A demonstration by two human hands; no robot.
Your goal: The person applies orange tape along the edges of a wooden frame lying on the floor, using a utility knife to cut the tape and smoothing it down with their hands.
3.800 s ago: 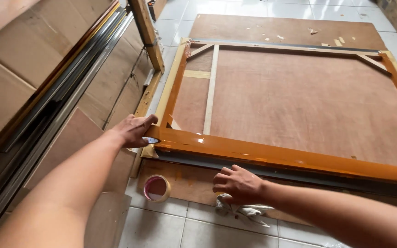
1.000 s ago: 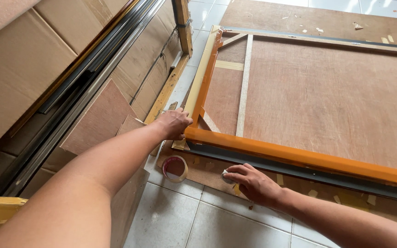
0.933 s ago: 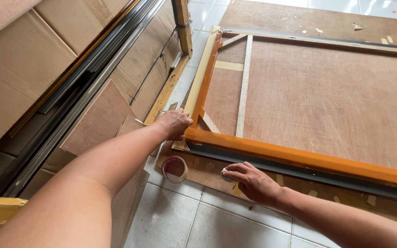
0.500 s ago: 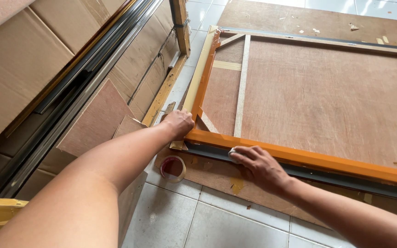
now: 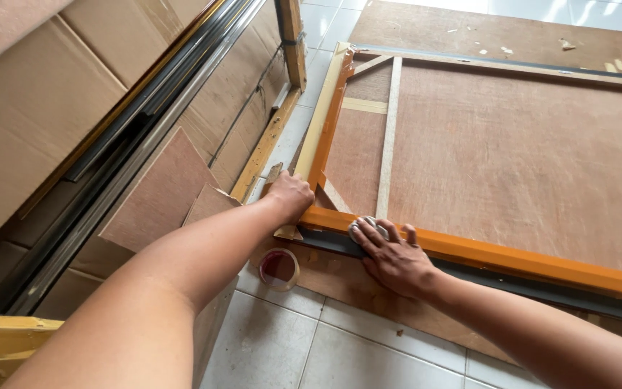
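White floor tiles (image 5: 304, 346) carry a large plywood panel (image 5: 512, 151) in an orange-painted wooden frame (image 5: 498, 253), lying flat; cardboard sheets (image 5: 30, 115) and metal rails (image 5: 145, 122) lean along the left.

Risks, judged from this view: the cloth could snag on a splinter at the mitred corner, or drag grit along the paint. Pressing on the near rail could shift the frame on the smooth tiles, since only the left hand steadies it. The tape roll (image 5: 280, 268) sits just under the near edge, close to both wrists, easy to knock.

Right hand (image 5: 391, 253): fingers spread and flat, palm down, pressing a small pale wad of cloth (image 5: 363, 225) onto the near rail close to the corner. Not a closed grasp; the cloth is pinned under the fingertips.

Left hand (image 5: 291, 196): curled loosely over the frame's near-left corner, knuckles up, resting on the wood beside a pale wooden batten (image 5: 318, 122).
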